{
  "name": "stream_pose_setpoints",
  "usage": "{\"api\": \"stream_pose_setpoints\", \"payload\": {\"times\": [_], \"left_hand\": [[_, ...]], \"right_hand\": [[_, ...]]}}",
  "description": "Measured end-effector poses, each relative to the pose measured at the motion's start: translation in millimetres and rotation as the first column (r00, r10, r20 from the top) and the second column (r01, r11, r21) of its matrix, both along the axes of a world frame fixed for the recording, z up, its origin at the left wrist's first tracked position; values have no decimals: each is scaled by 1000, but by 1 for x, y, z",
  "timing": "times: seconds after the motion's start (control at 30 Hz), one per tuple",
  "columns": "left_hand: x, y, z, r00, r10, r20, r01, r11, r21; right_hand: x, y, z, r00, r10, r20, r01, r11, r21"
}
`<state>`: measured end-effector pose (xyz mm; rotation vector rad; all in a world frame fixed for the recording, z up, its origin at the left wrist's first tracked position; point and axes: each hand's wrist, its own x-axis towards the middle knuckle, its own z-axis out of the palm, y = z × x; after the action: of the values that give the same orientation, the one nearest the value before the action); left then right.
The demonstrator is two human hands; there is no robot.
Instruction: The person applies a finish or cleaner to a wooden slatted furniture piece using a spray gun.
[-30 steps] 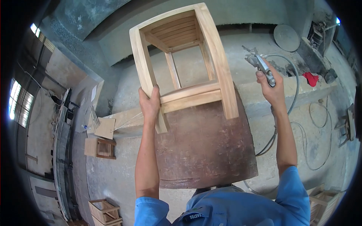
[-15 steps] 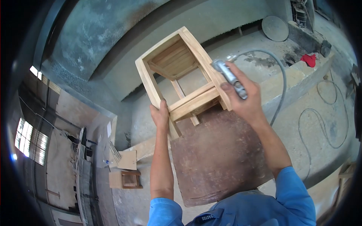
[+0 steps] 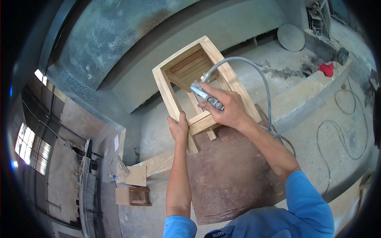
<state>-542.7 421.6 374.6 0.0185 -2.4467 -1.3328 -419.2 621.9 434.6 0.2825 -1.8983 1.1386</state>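
A pale wooden furniture frame (image 3: 166,93) with a slatted inner panel stands tilted at the far end of a worn brown board (image 3: 234,170). My left hand (image 3: 178,129) is closed around the frame's left leg, near the crossbar. In my right hand (image 3: 230,108) is a silver air gun (image 3: 206,96), gripped by its body, over the frame's opening. A grey hose (image 3: 264,75) joins its far end and arcs to the right, down past my forearm. The gun and my right hand hide part of the crossbar and the opening.
A curved blue-grey wall (image 3: 131,27) rises behind the frame, with a concrete ledge (image 3: 293,95) on the right. A red cloth (image 3: 325,70) and a round disc (image 3: 291,37) lie there. Thin hose coils (image 3: 337,123) cross the floor. A small wooden stool (image 3: 133,196) stands left.
My right hand has moved the air gun left, from the frame's right rail to over its opening, and the hose has swung along. My left hand still grips the left leg.
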Motion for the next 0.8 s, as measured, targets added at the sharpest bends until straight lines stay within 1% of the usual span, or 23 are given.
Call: {"api": "stream_pose_setpoints", "payload": {"times": [0.03, 0.07, 0.1, 0.13, 0.17, 0.2, 0.23, 0.27, 0.3, 0.43, 0.5, 0.53, 0.6, 0.7, 0.8], "left_hand": [[1, 2, -2, 1000, 8, 3, -8, 1000, 16], [1, 2, -2, 1000, 14, -2, -14, 1000, -3], [2, 1, -3, 1000, 20, -7, -20, 1000, -22], [5, -1, -4, 1000, 26, -6, -26, 1000, -6], [6, -1, -3, 999, 35, -7, -35, 999, -31], [6, 0, -1, 999, 42, -8, -42, 998, -54], [8, 2, 3, 999, 44, -11, -45, 999, -29], [11, 3, 5, 998, 65, 16, -64, 996, -61], [14, 3, 6, 995, 86, 48, -81, 992, -95], [16, 3, 5, 995, 90, 48, -87, 994, -70], [20, 4, 7, 993, 115, 29, -111, 988, -110], [21, 3, 8, 993, 117, 34, -113, 989, -95], [23, 2, 11, 991, 113, 64, -107, 990, -89], [22, 2, 10, 990, 127, 60, -121, 988, -94], [25, 0, 8, 988, 144, 56, -137, 984, -110]], "right_hand": [[-9, 0, 4, 999, -11, -34, 11, 1000, 14], [-16, -1, 6, 998, -19, -67, 21, 999, 28], [-22, -3, 4, 998, -10, -63, 12, 999, 43], [-29, -4, 4, 1000, -7, 26, 5, 998, 61], [-34, -5, 6, 994, -11, 109, 2, 997, 83], [-34, -6, 5, 995, -11, 104, 0, 994, 105], [-31, -7, 4, 983, -1, 186, -21, 993, 118], [-27, -7, 1, 963, 8, 270, -44, 991, 130], [-29, -7, -4, 963, 7, 269, -51, 986, 160], [-33, -8, -18, 956, -66, 284, -12, 964, 266], [-28, -13, -19, 962, -161, 220, 98, 958, 271], [-26, -17, -18, 962, -162, 220, 95, 953, 287], [-22, -27, -15, 973, -209, 101, 170, 939, 299], [-28, -32, -21, 977, -198, 80, 166, 940, 299], [-25, -23, -22, 965, -246, 92, 213, 937, 276]]}}
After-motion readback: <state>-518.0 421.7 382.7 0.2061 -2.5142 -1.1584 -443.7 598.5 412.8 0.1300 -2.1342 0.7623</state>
